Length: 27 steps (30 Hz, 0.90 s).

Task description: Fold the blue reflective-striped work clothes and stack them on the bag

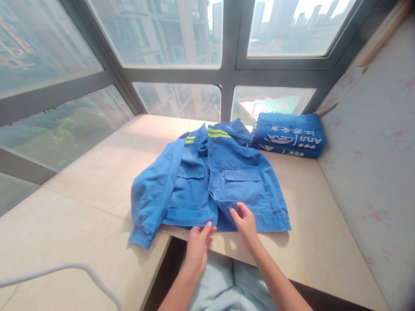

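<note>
A blue jacket (188, 190) with yellow-green stripes lies front side up on the pale table (97, 172), its collar away from me. Its front is parted, and both chest pockets show. My left hand (199, 244) pinches the bottom corner of the jacket's left front panel, at the table's near edge. With fingers closed, my right hand (244, 220) grips the lower corner of the right panel, beside a round button. The sleeve on the left side stretches down toward me.
Folded blue garments (288, 134) with white lettering are stacked at the back right, against the flowered wall (372, 164). Grey-framed windows (227, 73) rise behind the table. A white cable (74, 266) curves across the lower left.
</note>
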{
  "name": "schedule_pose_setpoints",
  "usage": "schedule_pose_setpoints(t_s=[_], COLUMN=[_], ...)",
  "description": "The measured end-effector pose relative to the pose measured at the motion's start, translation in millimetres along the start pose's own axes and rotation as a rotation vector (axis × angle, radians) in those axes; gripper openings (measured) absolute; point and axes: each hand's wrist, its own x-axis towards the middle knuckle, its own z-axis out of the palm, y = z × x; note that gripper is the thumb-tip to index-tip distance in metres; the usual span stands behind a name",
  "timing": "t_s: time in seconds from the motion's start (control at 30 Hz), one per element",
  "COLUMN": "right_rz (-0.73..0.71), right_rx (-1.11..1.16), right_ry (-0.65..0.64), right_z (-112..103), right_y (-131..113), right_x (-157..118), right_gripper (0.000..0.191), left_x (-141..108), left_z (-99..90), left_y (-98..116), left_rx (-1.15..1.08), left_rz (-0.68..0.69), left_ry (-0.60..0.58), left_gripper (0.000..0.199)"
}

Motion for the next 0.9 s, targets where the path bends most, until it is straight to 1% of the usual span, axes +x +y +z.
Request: schedule_pose_setpoints(t_s=[0.07,0.13,0.2,0.3,0.37,0.43,0.5,0.57,0.63,0.7,0.77,0.83,0.9], right_rz=[-0.109,-0.240,-0.331,-0.371,-0.367,-0.343,-0.283,-0.173,0.002,0.188,0.328,0.400,0.430], right_rx=[-0.144,-0.279,-0.392,-0.523,-0.562,-0.545,-0.487,-0.398,-0.254,-0.069,0.103,0.220,0.290], right_ry=[-0.001,-0.050,-0.140,-0.267,-0.337,-0.383,-0.378,-0.316,-0.249,-0.210,-0.178,-0.128,-0.077], right_z=[7,15,20,20,15,10,7,6,6,7,8,8,7], right_y=[-1,-2,-2,-6,-13,-20,-24,-25,-24,-22,-21,-22,-23], right_x=[-5,-11,-15,-18,-18,-16,-13,-9,-7,-8,-10,-13,-15], right_gripper=[0.020,0.013,0.017,0.023,0.020,0.018,0.023,0.028,0.031,0.038,0.043,0.044,0.045], left_x=[3,6,9,11,12,13,12,12,11,11,11,11,12], left_z=[-0.8,-0.9,-1.2,-3.1,-4.3,-4.5,-4.0,-3.5,-3.9,-5.2,-6.6,-7.6,-8.1], left_y=[-2,-3,-3,-5,-6,-6,-6,-5,-3,-2,-2,-3,-4], left_rx=[0.070,0.152,0.230,0.316,0.351,0.364,0.353,0.326,0.280,0.241,0.234,0.252,0.261], left_rz=[0.068,0.130,0.181,0.235,0.255,0.257,0.247,0.226,0.196,0.170,0.167,0.173,0.175], left_ry=[-0.011,-0.043,-0.069,-0.078,-0.072,-0.070,-0.075,-0.080,-0.085,-0.097,-0.103,-0.099,-0.098], left_gripper=[0.038,0.037,0.036,0.036,0.036,0.037,0.037,0.039,0.041,0.043,0.044,0.043,0.042])
